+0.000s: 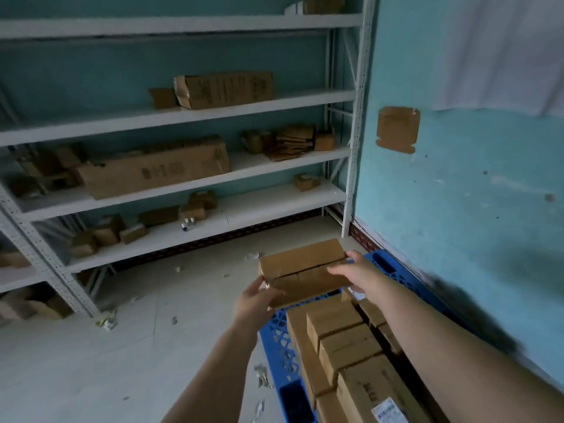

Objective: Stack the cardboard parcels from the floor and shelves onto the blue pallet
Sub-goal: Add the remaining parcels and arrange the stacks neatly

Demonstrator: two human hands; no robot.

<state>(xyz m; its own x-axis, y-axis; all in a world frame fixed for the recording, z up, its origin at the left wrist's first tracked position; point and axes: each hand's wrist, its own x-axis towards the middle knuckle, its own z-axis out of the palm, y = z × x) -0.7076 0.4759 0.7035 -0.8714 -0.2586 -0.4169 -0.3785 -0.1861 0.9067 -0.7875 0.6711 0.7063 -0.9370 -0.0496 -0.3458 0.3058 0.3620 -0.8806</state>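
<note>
I hold a brown cardboard parcel [300, 270] in the air above the far end of the blue pallet [276, 340]. My left hand [254, 302] grips its near left corner, thumb on the side. My right hand [351, 270] grips its right end with the fingers over the top. Several parcels [338, 337] lie stacked in rows on the pallet below and to the right of the held one. The pallet lies along the turquoise wall.
White metal shelving [189, 114] fills the back wall, with cardboard boxes [152, 169] of mixed size on its levels. More boxes [30, 306] sit on the floor at the left. Scraps of litter [108, 323] dot the pale tiled floor.
</note>
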